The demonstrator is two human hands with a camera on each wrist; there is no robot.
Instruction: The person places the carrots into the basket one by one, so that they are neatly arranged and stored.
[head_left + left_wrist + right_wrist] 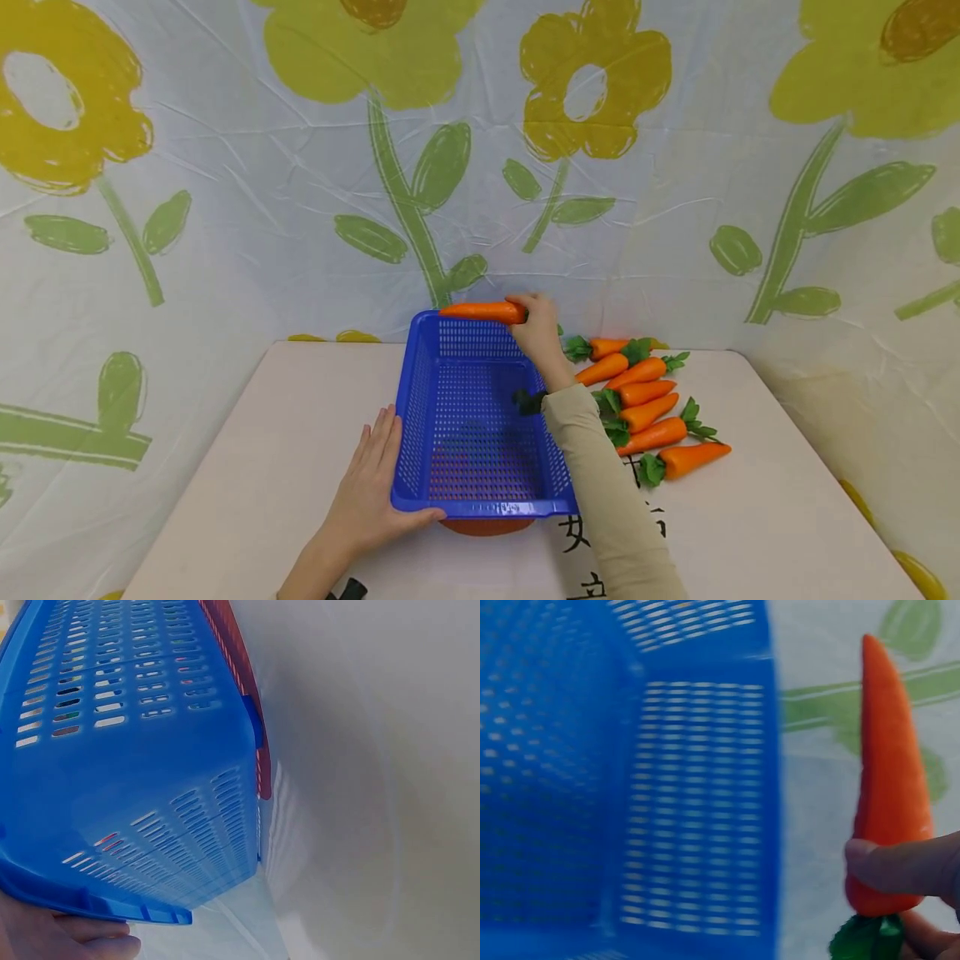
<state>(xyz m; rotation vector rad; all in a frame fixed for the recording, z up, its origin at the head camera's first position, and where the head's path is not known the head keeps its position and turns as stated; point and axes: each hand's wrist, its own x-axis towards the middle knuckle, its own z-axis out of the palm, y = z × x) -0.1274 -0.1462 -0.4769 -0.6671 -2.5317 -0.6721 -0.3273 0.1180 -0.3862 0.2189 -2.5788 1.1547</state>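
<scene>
A blue perforated plastic basket (483, 400) stands in the middle of the table, its inside showing only the mesh floor and walls. My left hand (369, 492) rests against its near left corner, straight fingers along the left side and thumb on the front rim. With thumb and fingers, my right hand (538, 332) grips an orange carrot (480, 312) at its thick end beside the green top (870, 939). The carrot lies level near the basket's far rim, tip pointing left. In the right wrist view it appears past the basket wall.
Several orange carrots (647, 415) with green leaves lie to the right of the basket, partly behind the right sleeve (611, 492). A reddish-brown thing (487, 527) shows under the basket's front edge. Behind the table (315, 400) hangs a flowered cloth (300, 183).
</scene>
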